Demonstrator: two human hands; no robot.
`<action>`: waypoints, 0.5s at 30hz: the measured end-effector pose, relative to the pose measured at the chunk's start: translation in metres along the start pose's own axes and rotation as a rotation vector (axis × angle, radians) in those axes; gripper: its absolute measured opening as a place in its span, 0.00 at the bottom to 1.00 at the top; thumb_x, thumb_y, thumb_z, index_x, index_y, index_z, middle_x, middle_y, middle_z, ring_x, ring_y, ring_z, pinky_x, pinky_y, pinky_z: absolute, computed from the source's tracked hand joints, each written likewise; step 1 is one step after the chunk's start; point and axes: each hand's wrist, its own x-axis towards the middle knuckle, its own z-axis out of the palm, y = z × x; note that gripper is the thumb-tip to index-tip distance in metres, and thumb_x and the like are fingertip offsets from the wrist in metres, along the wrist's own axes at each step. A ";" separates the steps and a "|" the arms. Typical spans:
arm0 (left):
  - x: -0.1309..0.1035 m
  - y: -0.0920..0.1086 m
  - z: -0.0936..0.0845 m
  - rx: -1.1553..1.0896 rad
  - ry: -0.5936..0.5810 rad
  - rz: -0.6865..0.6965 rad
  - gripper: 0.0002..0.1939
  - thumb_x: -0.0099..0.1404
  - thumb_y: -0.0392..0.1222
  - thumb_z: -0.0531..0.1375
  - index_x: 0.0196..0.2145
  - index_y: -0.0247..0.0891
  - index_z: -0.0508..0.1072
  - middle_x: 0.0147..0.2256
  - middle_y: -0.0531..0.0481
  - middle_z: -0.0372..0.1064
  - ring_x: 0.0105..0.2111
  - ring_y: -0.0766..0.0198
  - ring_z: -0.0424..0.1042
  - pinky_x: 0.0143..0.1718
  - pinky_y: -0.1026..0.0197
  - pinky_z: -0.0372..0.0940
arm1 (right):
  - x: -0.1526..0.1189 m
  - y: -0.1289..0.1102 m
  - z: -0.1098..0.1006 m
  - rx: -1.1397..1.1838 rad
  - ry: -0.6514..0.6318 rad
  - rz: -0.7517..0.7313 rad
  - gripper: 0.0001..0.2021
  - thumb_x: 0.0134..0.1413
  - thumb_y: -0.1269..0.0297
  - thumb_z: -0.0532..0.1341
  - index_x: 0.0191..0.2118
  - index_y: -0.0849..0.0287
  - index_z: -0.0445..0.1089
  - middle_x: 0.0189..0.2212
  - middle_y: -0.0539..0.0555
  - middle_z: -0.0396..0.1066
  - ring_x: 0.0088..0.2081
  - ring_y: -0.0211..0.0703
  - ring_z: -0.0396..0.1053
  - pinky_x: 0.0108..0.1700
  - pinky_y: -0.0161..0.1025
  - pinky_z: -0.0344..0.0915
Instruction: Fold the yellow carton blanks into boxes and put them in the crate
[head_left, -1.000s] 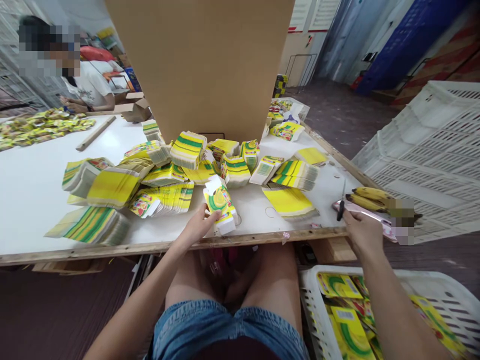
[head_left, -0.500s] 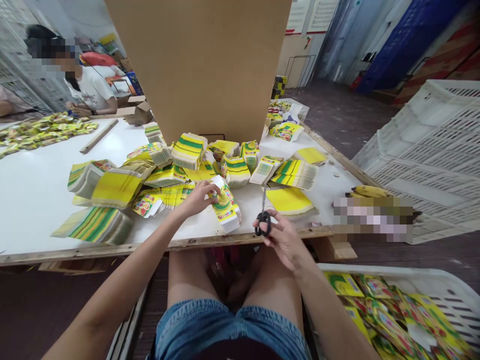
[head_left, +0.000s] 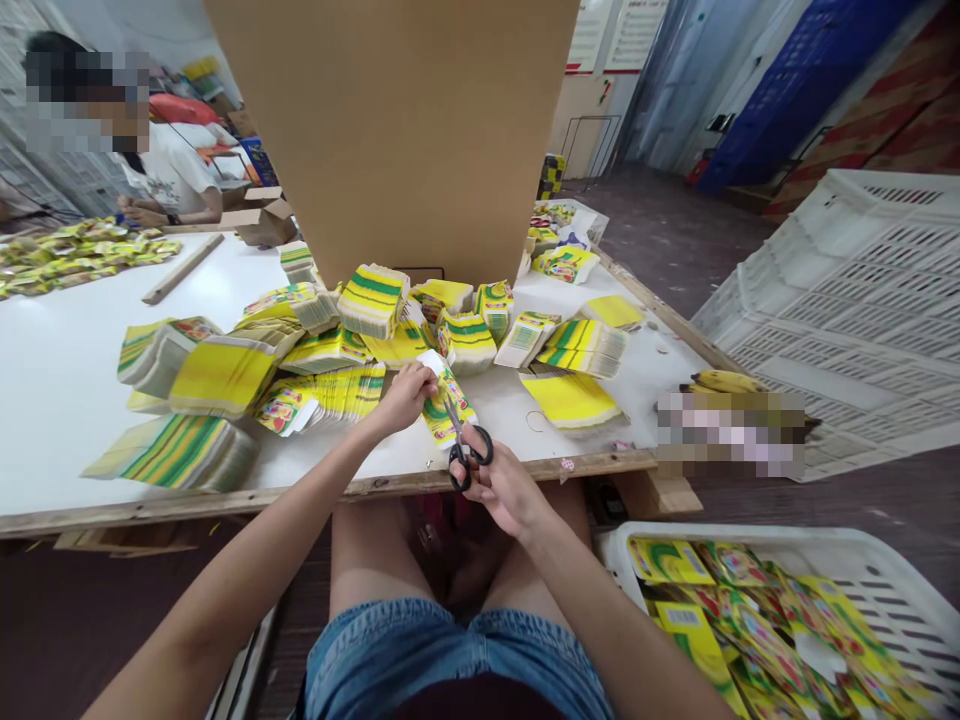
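Observation:
My left hand (head_left: 410, 393) is closed, its fingertips pinched together at the left edge of a bundle of flattened yellow and green cartons (head_left: 442, 385). What the pinch holds is too small to make out. The bundle lies on the white table near its front edge. My right hand (head_left: 504, 485) holds black-handled scissors (head_left: 470, 458), fingers in the loops. The scissor blades point up and away from me, over the bundle's near part. Several more carton bundles (head_left: 367, 300) lie in a loose heap behind and beside my hands.
A large cardboard sheet (head_left: 390, 130) stands upright behind the heap. A thin loop (head_left: 535, 421) lies on the tabletop. Bananas (head_left: 724, 381) are at the right edge. A white crate (head_left: 787, 540) of cartons sits low right, with stacked crates (head_left: 825, 320) beyond. Another person (head_left: 176, 175) sits far left.
My right hand has brought the scissors leftward onto the bundle. My left fingers have drawn together into a pinch at its edge. The view has shifted slightly.

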 end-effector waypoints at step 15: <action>-0.001 -0.032 0.000 -0.402 0.160 -0.290 0.16 0.67 0.45 0.58 0.50 0.35 0.68 0.48 0.43 0.69 0.43 0.58 0.72 0.43 0.50 0.70 | -0.007 -0.043 -0.053 -0.388 0.514 -0.498 0.24 0.39 0.46 0.70 0.37 0.54 0.63 0.21 0.45 0.70 0.21 0.35 0.65 0.21 0.30 0.55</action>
